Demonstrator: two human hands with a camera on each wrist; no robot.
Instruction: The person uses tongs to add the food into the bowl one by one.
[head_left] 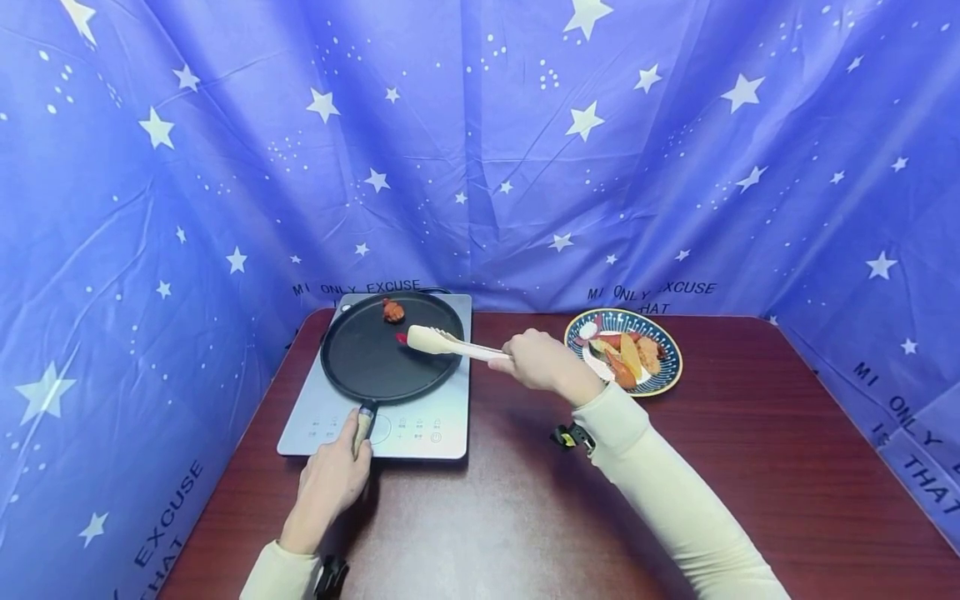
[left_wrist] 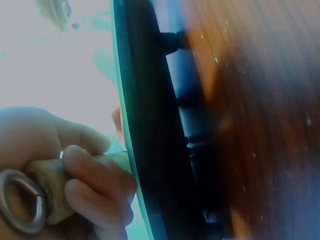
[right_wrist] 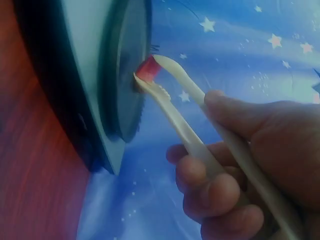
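Note:
My left hand (head_left: 335, 469) grips the handle (head_left: 363, 429) of a flat black frying pan (head_left: 367, 358); the left wrist view shows its fingers curled round that handle, which ends in a metal ring (left_wrist: 22, 200). My right hand (head_left: 542, 363) holds cream-coloured tongs (head_left: 468, 347) by their two arms. Pinched between the tong tips is a small red piece (right_wrist: 148, 69), held over the pan's right part; its kind cannot be made out. A reddish-brown food piece (head_left: 393, 311) lies in the pan near the far rim.
Under the pan is a silver induction cooker (head_left: 300, 417) on the dark red wooden table (head_left: 712, 467). To the right, a blue patterned plate (head_left: 671, 354) carries several food pieces. Blue star-printed curtains (head_left: 480, 167) stand behind and at both sides.

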